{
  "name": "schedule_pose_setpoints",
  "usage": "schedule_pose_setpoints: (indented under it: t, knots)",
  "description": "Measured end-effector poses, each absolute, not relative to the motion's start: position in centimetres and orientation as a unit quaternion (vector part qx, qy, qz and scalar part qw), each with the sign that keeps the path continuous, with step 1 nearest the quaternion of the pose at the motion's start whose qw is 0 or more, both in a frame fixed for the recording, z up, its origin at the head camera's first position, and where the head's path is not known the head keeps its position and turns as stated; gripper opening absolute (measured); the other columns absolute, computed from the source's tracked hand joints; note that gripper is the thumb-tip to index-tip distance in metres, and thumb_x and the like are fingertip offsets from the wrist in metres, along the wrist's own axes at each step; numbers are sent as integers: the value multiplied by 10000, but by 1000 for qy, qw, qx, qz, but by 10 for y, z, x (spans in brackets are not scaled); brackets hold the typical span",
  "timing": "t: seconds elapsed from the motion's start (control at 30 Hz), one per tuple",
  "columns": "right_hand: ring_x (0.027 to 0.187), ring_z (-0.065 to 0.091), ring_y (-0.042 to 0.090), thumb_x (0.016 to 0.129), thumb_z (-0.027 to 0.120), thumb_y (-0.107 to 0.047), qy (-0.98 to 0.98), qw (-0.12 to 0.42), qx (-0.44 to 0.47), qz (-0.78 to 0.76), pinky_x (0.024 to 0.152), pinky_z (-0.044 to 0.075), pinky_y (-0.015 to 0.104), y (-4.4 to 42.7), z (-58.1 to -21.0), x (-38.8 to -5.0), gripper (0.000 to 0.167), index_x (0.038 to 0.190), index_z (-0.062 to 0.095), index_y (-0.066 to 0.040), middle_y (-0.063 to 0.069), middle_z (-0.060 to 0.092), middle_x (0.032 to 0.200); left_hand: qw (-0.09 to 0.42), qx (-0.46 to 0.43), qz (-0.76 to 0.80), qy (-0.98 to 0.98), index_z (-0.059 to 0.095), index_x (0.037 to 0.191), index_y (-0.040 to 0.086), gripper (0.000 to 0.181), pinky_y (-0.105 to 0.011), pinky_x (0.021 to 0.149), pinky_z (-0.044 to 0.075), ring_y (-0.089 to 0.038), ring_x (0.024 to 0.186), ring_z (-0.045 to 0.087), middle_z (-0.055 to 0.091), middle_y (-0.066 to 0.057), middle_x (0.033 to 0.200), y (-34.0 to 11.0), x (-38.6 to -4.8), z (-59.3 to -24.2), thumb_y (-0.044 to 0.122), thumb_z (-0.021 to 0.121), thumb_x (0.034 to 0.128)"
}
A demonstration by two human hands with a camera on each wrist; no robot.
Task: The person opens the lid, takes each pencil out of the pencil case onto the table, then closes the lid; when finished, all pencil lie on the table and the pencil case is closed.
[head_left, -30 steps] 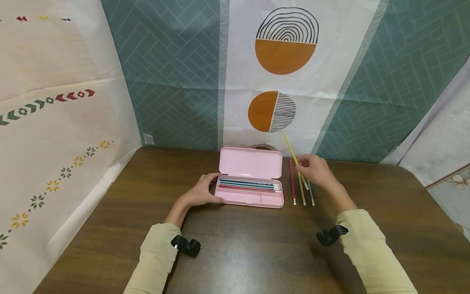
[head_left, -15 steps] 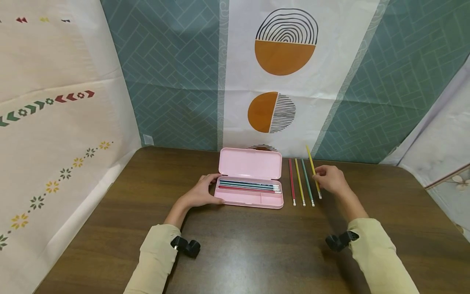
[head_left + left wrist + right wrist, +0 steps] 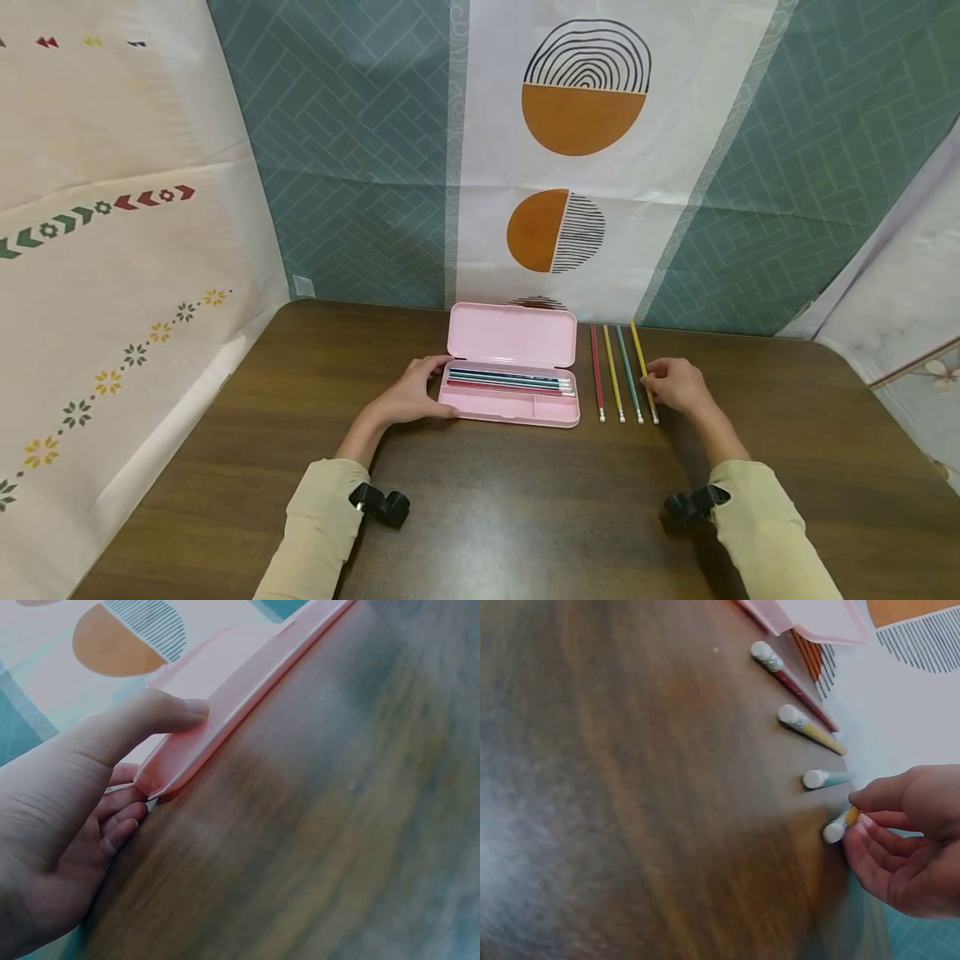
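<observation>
A pink pencil case (image 3: 491, 406) lies with its lid (image 3: 512, 333) raised; dark, teal and red pencils (image 3: 510, 381) fill its back compartment. My left hand (image 3: 408, 392) grips the case's left end, its thumb (image 3: 176, 712) on the front edge in the left wrist view. To the right of the case lie a red pencil (image 3: 597, 371), a yellow pencil (image 3: 612, 371) and a teal pencil (image 3: 628, 371), side by side. Beyond them my right hand (image 3: 678, 385) pinches another yellow pencil (image 3: 638, 346), its eraser end (image 3: 833, 832) close to the table in the right wrist view.
The brown wooden table (image 3: 480, 508) extends in front of the case and around both arms. A patterned cloth (image 3: 360, 167) hangs behind its back edge, and a cream cloth (image 3: 135, 275) hangs at the left. Black wrist cameras sit on both sleeves.
My right hand has carried the yellow pencil rightward from above the other pencils and lowered it beside the teal one. My left hand has stayed on the case.
</observation>
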State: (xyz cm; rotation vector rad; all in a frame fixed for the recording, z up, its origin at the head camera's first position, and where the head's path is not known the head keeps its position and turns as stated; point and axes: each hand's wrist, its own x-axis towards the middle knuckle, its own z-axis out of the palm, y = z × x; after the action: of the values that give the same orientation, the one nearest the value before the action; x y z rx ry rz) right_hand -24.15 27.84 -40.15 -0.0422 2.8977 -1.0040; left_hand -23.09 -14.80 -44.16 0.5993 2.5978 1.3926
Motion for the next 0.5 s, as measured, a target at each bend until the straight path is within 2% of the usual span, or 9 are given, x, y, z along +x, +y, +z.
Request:
schedule_pose_setpoints:
  t: [0.3, 0.5]
  knots:
    - [612, 654, 237, 866, 625, -19, 948, 21, -34, -315, 571, 543, 346, 276, -404, -243, 316, 1076, 563, 210, 262, 642, 886, 67, 199, 459, 863, 405, 1418, -6, 903, -507, 993, 345, -328, 1214, 356, 458, -185, 1303, -148, -233, -445, 252, 853, 678]
    - [760, 667, 314, 913, 581, -53, 951, 70, -33, -298, 613, 553, 349, 276, -393, -247, 379, 1160, 513, 227, 341, 605, 1033, 67, 197, 456, 865, 407, 1416, -3, 902, -512, 993, 343, -325, 1213, 352, 457, -181, 1307, -148, -234, -445, 265, 850, 677]
